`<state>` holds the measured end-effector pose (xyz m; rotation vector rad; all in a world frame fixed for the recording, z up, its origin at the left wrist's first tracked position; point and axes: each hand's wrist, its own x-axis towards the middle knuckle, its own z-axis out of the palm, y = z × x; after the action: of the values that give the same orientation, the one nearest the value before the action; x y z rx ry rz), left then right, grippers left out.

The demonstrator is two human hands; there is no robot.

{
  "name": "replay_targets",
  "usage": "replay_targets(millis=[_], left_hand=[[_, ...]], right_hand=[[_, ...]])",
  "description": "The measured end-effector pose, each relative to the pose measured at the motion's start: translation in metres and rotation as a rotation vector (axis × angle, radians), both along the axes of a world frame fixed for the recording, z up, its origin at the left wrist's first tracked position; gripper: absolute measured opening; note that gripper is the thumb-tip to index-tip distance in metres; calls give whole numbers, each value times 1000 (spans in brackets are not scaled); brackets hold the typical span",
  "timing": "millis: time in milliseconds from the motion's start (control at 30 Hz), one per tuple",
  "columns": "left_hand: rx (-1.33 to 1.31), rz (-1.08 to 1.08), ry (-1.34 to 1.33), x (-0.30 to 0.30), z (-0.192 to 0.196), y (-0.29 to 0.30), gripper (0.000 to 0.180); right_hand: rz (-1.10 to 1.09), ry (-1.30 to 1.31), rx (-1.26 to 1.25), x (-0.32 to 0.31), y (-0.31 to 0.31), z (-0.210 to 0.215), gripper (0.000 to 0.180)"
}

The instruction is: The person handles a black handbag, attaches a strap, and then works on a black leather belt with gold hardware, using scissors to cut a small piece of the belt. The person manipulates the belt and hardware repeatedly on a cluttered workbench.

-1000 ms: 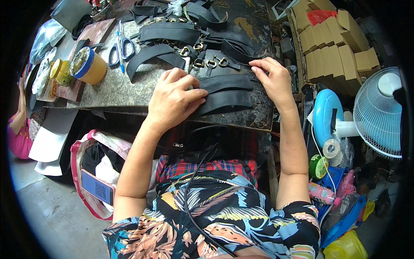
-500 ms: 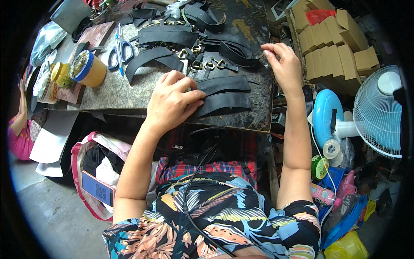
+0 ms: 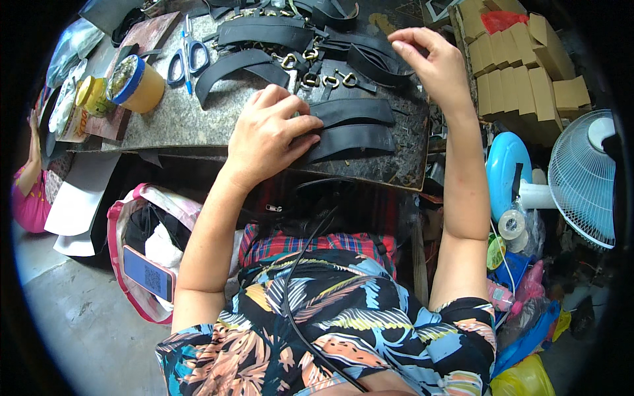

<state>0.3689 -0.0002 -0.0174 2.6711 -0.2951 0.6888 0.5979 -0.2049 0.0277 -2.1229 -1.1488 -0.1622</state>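
Two black leather-like strap pieces [image 3: 360, 140] lie one in front of the other near the bench's front edge. My left hand [image 3: 269, 137] is closed over their left ends, its fingers curled and hiding what is pinched there. Up to the right, my right hand [image 3: 432, 63] is raised off the bench with thumb and forefinger together; anything between them is too small to make out. Behind the two pieces lie more wide black straps [image 3: 265, 32], a looped black strap [image 3: 380, 74] and several brass-coloured metal clasps [image 3: 330, 82].
Blue-handled scissors [image 3: 188, 63], a tub of yellowish paste [image 3: 142, 86] and a yellow-lidded jar [image 3: 94, 99] stand at the bench's left. Cardboard boxes [image 3: 528, 92] and a fan [image 3: 584, 178] are at the right. A pink-edged bag with a phone [image 3: 148, 274] hangs below left.
My right hand has lifted up and to the right, away from the looped strap. The left hand stays at the strap ends. The whole view has shifted slightly.
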Motion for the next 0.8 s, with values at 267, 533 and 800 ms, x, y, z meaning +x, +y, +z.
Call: replay_targets(millis=[267, 533, 800], left_hand=[[1, 22, -26, 0, -1, 0, 31], [-963, 161, -415, -8, -18, 6, 27], [-450, 223, -296, -25, -3, 2, 25]], right_hand=[[78, 231, -243, -46, -29, -3, 29], [1, 160, -252, -56, -33, -33, 45], [-115, 94, -193, -55, -38, -35, 42]])
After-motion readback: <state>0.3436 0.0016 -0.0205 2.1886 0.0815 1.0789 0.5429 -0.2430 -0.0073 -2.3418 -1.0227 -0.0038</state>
